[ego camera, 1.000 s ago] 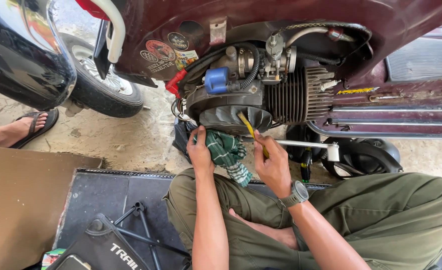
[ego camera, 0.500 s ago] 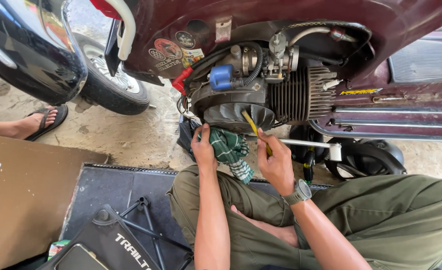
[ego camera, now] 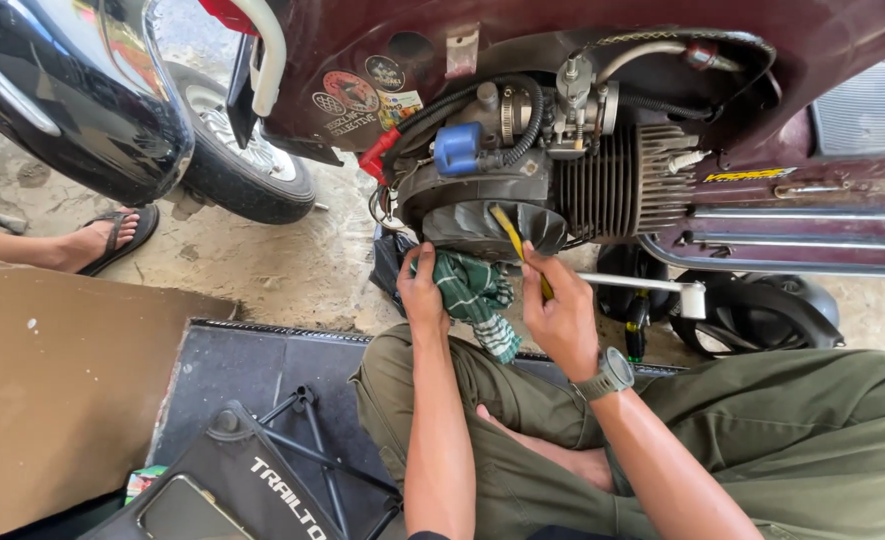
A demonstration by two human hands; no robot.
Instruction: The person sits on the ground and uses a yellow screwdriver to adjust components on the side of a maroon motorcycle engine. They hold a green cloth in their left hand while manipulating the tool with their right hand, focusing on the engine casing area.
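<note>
Head view: the right hand point(ego camera: 563, 315) is closed round a yellow-handled tool point(ego camera: 518, 250), whose long axis slants up and left — its tip lies against the black engine cover point(ego camera: 483, 215) directly above the hand. The left hand point(ego camera: 421, 295), just beside it and equally near the cover, pinches a green checked rag point(ego camera: 473, 295) against the cover's underside. Finned cylinder point(ego camera: 618, 180) to the right; blue cap point(ego camera: 458, 148) above; a sandalled foot point(ego camera: 108, 238) well apart, at left.
</note>
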